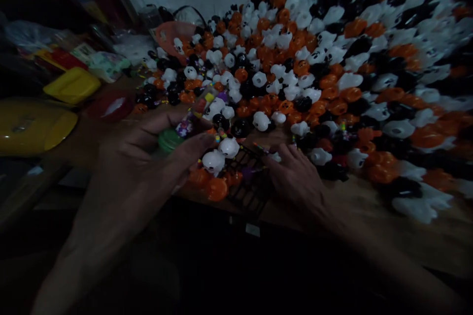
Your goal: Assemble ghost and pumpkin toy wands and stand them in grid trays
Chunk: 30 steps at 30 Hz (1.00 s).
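Observation:
My left hand is closed around a small clear tube of coloured pieces with a purple-and-white printed wrap, tilted up to the right. A green round part shows between its fingers; whether it belongs to the tube I cannot tell. Just beyond the thumb are white ghost figures and orange pumpkin pieces. My right hand is low on the table beside a black grid rack, its fingers bent together and pointing down. Small coloured bits and a white piece are at its fingertips; what it grips is hidden.
A large heap of white, orange and black plastic figures covers the table's back and right, up against the wall. To the left are a yellow container, a yellow lid, a red dish and plastic bags. A pink basket stands behind.

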{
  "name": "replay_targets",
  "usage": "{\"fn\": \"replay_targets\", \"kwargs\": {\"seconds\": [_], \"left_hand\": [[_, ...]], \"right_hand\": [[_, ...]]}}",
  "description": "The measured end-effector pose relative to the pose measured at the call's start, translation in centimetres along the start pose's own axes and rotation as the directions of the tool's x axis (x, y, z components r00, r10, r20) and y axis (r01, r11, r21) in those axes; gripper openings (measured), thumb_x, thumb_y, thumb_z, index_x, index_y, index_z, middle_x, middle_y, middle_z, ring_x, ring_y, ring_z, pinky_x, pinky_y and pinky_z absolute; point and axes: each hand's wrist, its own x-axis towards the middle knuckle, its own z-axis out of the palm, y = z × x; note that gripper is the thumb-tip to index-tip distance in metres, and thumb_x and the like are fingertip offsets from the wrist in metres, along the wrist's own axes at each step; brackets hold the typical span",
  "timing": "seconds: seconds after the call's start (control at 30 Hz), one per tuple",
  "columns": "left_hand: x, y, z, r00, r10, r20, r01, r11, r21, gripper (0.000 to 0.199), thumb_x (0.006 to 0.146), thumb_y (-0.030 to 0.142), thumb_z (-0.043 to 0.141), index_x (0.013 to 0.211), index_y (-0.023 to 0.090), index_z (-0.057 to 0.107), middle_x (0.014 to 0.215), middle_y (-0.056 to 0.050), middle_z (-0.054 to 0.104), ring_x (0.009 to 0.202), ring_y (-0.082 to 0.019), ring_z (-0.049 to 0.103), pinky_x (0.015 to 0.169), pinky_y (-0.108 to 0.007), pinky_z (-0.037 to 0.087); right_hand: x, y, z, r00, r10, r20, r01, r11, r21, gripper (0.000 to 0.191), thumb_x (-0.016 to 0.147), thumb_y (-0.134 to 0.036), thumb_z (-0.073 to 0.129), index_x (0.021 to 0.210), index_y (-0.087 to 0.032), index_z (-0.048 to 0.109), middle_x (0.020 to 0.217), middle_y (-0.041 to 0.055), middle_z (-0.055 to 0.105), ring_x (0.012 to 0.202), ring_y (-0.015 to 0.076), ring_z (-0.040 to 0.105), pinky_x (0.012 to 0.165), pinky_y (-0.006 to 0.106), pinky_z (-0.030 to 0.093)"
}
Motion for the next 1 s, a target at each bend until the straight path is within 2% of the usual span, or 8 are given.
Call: {"fn": "replay_targets", "kwargs": {"seconds": [0.2,0.33,0.5,0.6,0.67,0.8,0.9,1.0], "left_hand": [[0.7,-0.6,-0.7,0.975,-0.112,0.193,0.165,0.943,-0.288,0.03,0.087,0.05,0.042,0.091,0.029,0.063,0.074,0.001,0.067,0.06,-0.014,0.063,0.047,-0.022,0.053],[1.0,-1.2,-1.2,0.944,-0.157,0.291,0.232,0.942,-0.243,0.028,0.086,0.043,0.05,0.107,0.029,0.061,0.077,0.0,0.068,0.052,-0.012,0.061,0.037,-0.018,0.047],[1.4,-1.5,-1.1,0.879,-0.118,0.462,0.242,0.945,-0.218,0.029,0.085,0.039,0.052,0.11,0.027,0.058,0.086,-0.001,0.069,0.038,-0.009,0.054,0.029,-0.017,0.036],[1.3,-2.2,-1.6,0.8,-0.151,0.581,0.246,0.965,-0.087,0.034,0.089,0.042,0.044,0.118,0.028,0.054,0.075,0.0,0.069,0.036,-0.009,0.053,0.031,-0.017,0.035],[1.0,-2.5,-1.8,0.767,-0.126,0.629,0.147,0.989,0.018,0.034,0.091,0.04,0.04,0.12,0.031,0.055,0.082,0.0,0.071,0.045,-0.011,0.059,0.037,-0.018,0.041],[0.3,-2.6,-1.7,0.81,0.056,0.584,-0.19,0.967,0.171,0.031,0.091,0.03,0.039,0.11,0.035,0.063,0.109,0.004,0.068,0.095,-0.016,0.065,0.077,-0.025,0.052],[-0.1,-2.5,-1.3,0.822,0.123,0.557,-0.286,0.934,0.215,0.035,0.091,0.026,0.037,0.112,0.034,0.063,0.107,0.003,0.069,0.098,-0.016,0.064,0.084,-0.027,0.05],[-0.5,-2.4,-0.8,0.83,0.168,0.532,-0.329,0.918,0.223,0.034,0.091,0.026,0.036,0.108,0.028,0.064,0.099,-0.001,0.07,0.094,-0.017,0.064,0.08,-0.026,0.05]], "right_hand": [[1.7,0.2,-0.3,0.991,-0.123,0.051,0.126,0.991,-0.052,0.016,0.088,-0.023,0.052,0.095,-0.022,0.067,0.119,0.0111,0.053,0.104,0.0307,0.046,0.082,0.044,0.038],[2.6,0.1,-2.8,0.976,-0.199,0.09,0.178,0.963,0.202,0.018,0.09,-0.019,0.048,0.096,-0.017,0.065,0.1,0.0085,0.063,0.096,0.0246,0.055,0.085,0.041,0.039],[3.1,-2.2,-2.9,0.987,-0.094,0.127,-0.027,0.689,0.724,0.014,0.084,-0.023,0.058,0.097,-0.019,0.063,0.088,0.0007,0.067,0.077,0.0141,0.061,0.068,0.026,0.046],[2.8,-3.9,-1.7,0.991,-0.02,0.129,-0.1,0.515,0.851,0.012,0.086,-0.019,0.055,0.094,-0.02,0.064,0.087,-0.0012,0.068,0.077,0.0128,0.062,0.068,0.024,0.047],[2.5,-4.7,-1.2,0.997,0.002,0.078,-0.069,0.472,0.879,0.017,0.086,-0.016,0.051,0.096,-0.021,0.065,0.089,-0.0018,0.068,0.081,0.0132,0.063,0.071,0.025,0.048],[1.7,-4.8,-0.9,0.997,0.056,0.058,-0.078,0.508,0.858,0.025,0.088,-0.015,0.045,0.096,-0.021,0.067,0.087,0.0001,0.07,0.079,0.0151,0.065,0.07,0.028,0.051],[0.9,-4.2,-1.2,0.996,0.091,-0.009,-0.046,0.581,0.812,0.028,0.088,-0.015,0.042,0.105,-0.021,0.063,0.098,0.0027,0.069,0.088,0.0171,0.065,0.076,0.03,0.053],[0.2,-4.2,-2.0,0.973,0.1,-0.208,0.067,0.74,0.669,0.041,0.086,-0.013,0.044,0.126,-0.022,0.05,0.121,0.0058,0.06,0.11,0.0188,0.057,0.089,0.031,0.05]]}}
